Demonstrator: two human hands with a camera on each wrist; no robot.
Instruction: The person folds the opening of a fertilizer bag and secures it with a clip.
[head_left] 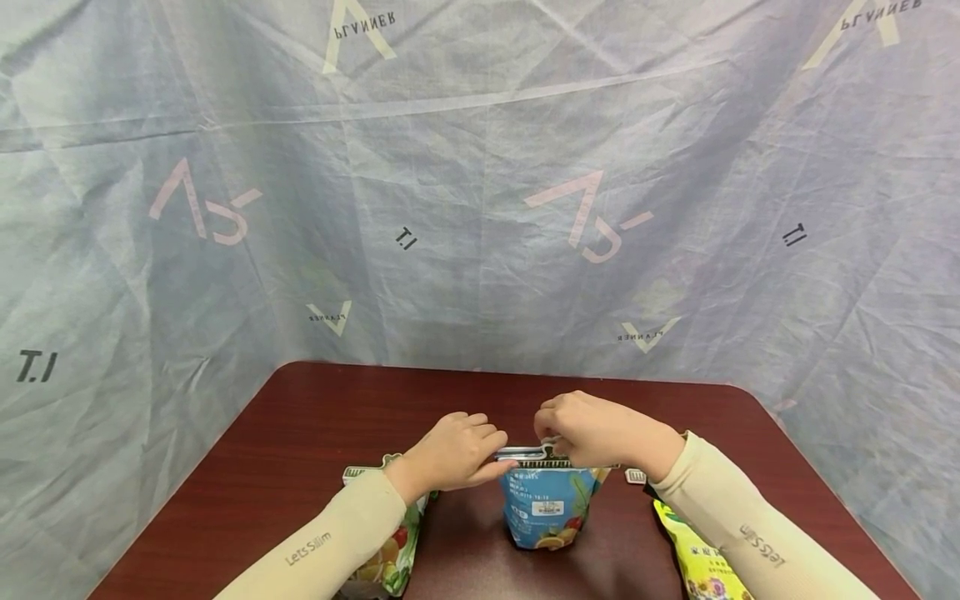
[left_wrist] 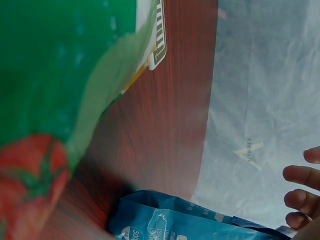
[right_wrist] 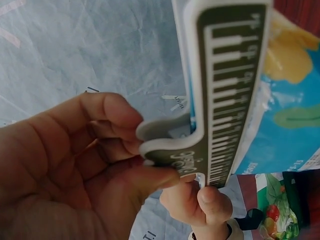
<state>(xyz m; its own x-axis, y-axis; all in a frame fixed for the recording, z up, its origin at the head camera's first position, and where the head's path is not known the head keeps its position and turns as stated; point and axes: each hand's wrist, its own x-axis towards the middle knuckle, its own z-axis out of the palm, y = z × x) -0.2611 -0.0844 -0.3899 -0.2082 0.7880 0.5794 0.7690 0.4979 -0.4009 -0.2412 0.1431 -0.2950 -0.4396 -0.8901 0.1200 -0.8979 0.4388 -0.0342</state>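
Observation:
A blue bag (head_left: 551, 504) with fruit and vegetable pictures stands upright in the middle of the table. Across its top lies a long bag clip (right_wrist: 222, 100) with a piano-key print. My right hand (head_left: 600, 429) pinches the clip's raised handle between thumb and fingers. At the other end of the top edge, my left hand (head_left: 453, 454) grips the bag, its thumb along the near side. The left wrist view catches only part of the blue bag (left_wrist: 175, 220) and some fingertips (left_wrist: 302, 175) of the left hand.
To the left, a green bag (head_left: 405, 542) with vegetable pictures has a similar clip (head_left: 363, 471) on top. Beneath the right forearm lies a yellow bag (head_left: 701, 550) with a clip end (head_left: 635, 476). A grey cloth (head_left: 480, 208) hangs behind the dark red table (head_left: 322, 408).

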